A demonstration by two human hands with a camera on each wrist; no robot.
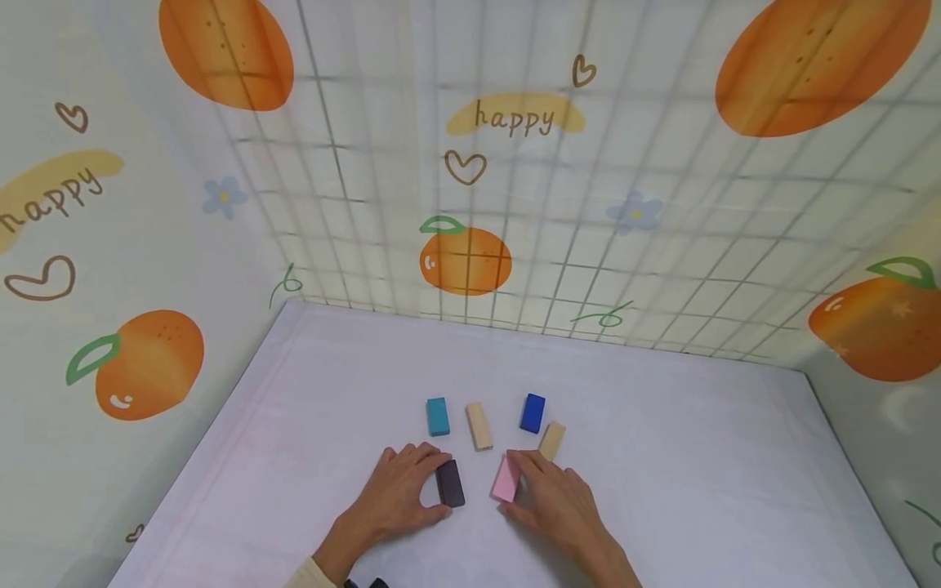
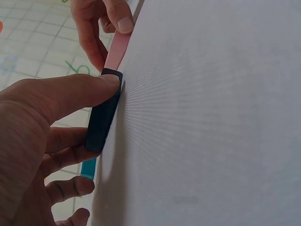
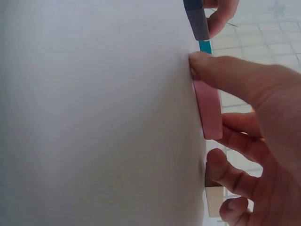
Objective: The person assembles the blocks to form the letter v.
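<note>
1. Centrally, locate the dark block [image 1: 451, 484] and the pink block [image 1: 505, 480] on the near side of the group, over the white table [image 1: 662, 457]. A gap separates them; their far ends lean away from each other.
2. Left hand [image 1: 397, 490]: thumb at the near end of the dark block, fingers at the far end, pinching it lengthwise. The outer fingers are spread and loosely bent in the left wrist view.
3. Right hand [image 1: 556, 496]: thumb at the near end of the pink block, fingers at the far end, pinching it likewise. Whether either block is slightly raised from the table cannot be told.
4. Teal block [image 1: 438, 417]: beyond the dark block, to the left.
5. Long wooden block [image 1: 479, 426]: right of the teal block, well apart from the blue block [image 1: 532, 413].
6. Second wooden block [image 1: 553, 441]: near the blue block, just beyond the right hand's fingers.
7. Backdrop [image 1: 367, 245]: a cloth printed with oranges, hearts and grid lines, standing behind the table.
8. Light sleeve [image 1: 309, 574]: at the left wrist.
</note>
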